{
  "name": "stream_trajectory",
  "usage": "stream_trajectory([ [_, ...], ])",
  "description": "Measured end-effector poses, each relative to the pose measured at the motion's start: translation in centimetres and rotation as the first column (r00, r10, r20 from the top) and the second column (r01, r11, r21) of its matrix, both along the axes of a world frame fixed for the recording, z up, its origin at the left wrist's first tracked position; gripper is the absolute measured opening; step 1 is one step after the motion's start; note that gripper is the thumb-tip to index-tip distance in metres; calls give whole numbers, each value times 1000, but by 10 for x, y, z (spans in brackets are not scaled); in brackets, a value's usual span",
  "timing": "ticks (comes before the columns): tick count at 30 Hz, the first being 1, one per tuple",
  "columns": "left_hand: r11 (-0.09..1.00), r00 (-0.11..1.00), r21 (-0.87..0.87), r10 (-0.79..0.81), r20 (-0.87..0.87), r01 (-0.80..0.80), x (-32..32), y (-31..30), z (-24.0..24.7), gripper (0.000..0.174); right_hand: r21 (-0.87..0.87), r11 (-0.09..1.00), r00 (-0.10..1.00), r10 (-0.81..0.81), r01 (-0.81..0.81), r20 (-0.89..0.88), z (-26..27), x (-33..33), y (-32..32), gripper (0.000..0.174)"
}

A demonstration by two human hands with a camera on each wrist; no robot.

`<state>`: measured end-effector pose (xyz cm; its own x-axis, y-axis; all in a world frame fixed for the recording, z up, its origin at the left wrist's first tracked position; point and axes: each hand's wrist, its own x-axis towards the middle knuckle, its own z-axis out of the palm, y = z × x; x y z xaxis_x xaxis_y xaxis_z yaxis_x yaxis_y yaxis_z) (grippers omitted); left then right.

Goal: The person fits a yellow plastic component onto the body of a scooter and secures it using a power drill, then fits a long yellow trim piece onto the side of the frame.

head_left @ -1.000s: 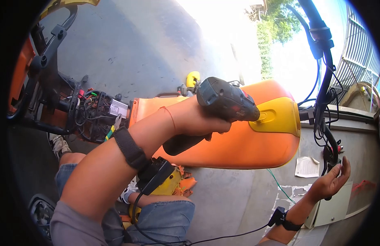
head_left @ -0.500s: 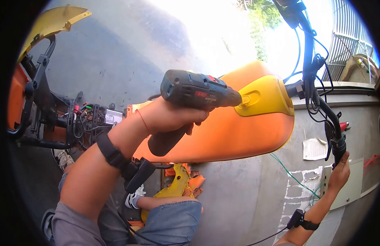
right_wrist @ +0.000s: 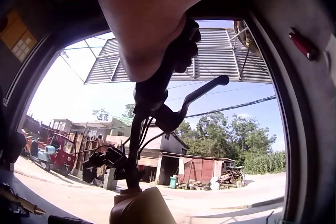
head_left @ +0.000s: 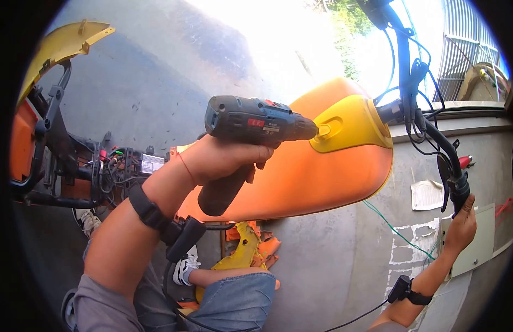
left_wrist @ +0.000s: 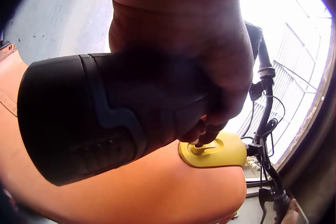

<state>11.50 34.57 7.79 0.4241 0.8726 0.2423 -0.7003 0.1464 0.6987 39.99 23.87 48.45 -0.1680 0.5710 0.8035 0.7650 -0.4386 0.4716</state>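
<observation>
Person's left hand point(head_left: 223, 157) clamps power drill point(head_left: 254, 119), nose point(head_left: 309, 129) at yellow panel point(head_left: 356, 124) on orange bodywork point(head_left: 301, 180); right hand point(head_left: 461, 228) curls round black grip point(head_left: 460, 191) at end of handlebar point(head_left: 440, 139).

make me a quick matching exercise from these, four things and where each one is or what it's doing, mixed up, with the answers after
Things
1. left hand
2. right hand
3. yellow panel
4. silver box

Places and states
A. around the handlebar grip
B. beside dark wires
C. holding the drill
D. on the orange body

Right pairs: 1-C, 2-A, 3-D, 4-B
</observation>
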Motion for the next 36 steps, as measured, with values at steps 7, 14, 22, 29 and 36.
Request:
stream_trajectory([
  [7,999,1000,-32,6,12,-5,0,-1,1,21,13,1000,1000,25,-25,-7,3,9,3,79],
  [14,967,990,-238,-57,129,87,6,-7,3,24,40,999,1000,22,-22,-17,2,10,4,80],
  [22,886,950,-398,-124,288,236,8,-19,10,31,46,999,990,17,-10,-139,-8,-7,3,71],
  [29,889,952,-401,-108,286,221,6,-24,-8,32,-677,649,815,565,-347,124,-153,-114,48,31],
  [36,906,949,-381,-65,307,186,-3,-25,-13,33,-856,510,743,604,-82,288,-192,-145,136,28],
])
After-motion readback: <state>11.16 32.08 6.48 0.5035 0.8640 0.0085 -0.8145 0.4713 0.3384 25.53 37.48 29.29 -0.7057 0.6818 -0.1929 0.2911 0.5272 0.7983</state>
